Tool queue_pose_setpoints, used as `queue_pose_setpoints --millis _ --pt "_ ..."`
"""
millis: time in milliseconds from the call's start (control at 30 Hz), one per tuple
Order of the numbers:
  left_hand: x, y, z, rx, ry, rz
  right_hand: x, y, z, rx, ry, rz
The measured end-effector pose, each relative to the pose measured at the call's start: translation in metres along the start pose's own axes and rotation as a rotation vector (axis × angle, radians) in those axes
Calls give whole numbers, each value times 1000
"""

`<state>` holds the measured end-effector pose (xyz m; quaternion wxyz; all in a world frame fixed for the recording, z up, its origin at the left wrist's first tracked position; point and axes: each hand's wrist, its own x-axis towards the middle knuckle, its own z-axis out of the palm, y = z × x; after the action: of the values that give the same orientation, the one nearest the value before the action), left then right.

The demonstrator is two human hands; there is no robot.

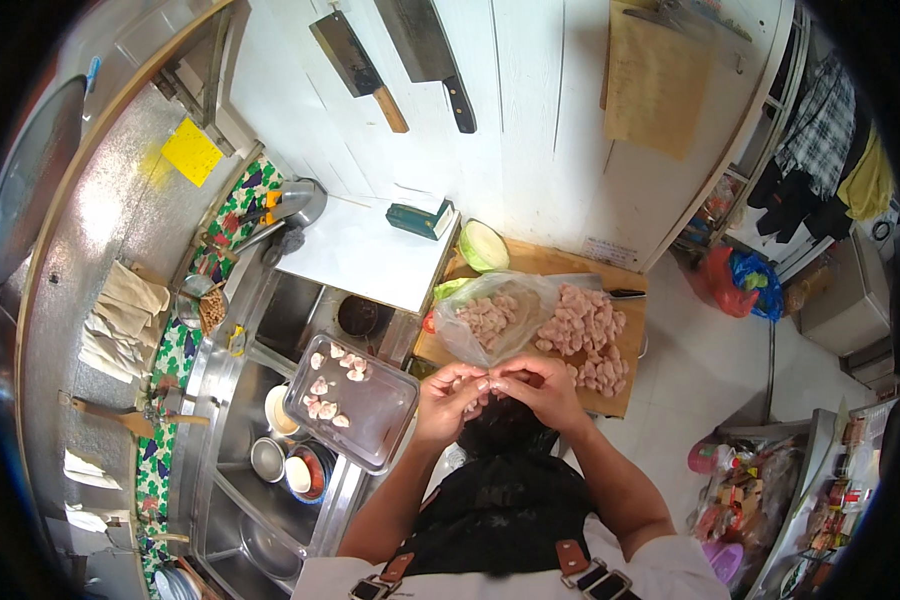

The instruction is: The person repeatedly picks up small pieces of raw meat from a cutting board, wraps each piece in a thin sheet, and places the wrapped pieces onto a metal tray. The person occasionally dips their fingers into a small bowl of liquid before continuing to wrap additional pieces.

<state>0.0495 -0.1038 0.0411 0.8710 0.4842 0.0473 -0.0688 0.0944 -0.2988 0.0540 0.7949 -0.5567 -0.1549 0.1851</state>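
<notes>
My left hand (450,401) and my right hand (538,391) meet in front of my chest, fingertips pinched together on a small pale piece, seemingly raw meat, mostly hidden by the fingers. Just beyond them, a clear plastic bag (529,296) lies open on a wooden cutting board (540,259), with pale pink raw meat pieces (486,319) inside. More raw meat pieces (583,322) are heaped to the right of the bag. At my left, a clear rectangular tray (379,420) holds several separate meat pieces (322,409). Below my hands is a shiny black plastic bag (504,429).
A knife with a black handle (627,294) lies at the board's right, behind the meat. Half a cabbage (483,246) sits at its back left. Metal sinks (229,495) with bowls (268,459) are at left. Two cleavers (349,56) hang on the white wall.
</notes>
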Motion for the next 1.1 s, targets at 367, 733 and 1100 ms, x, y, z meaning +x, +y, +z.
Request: queue_pose_setpoints --millis 367,733,1100 --pt "-3 3 6 -2 108 -4 -1 5 1 -108 47 -11" --pt "-47 -30 -118 282 426 -214 -65 113 -95 -455 617 209" --pt "-146 1 -316 253 779 -58 -113 195 -185 -1257 585 -214"
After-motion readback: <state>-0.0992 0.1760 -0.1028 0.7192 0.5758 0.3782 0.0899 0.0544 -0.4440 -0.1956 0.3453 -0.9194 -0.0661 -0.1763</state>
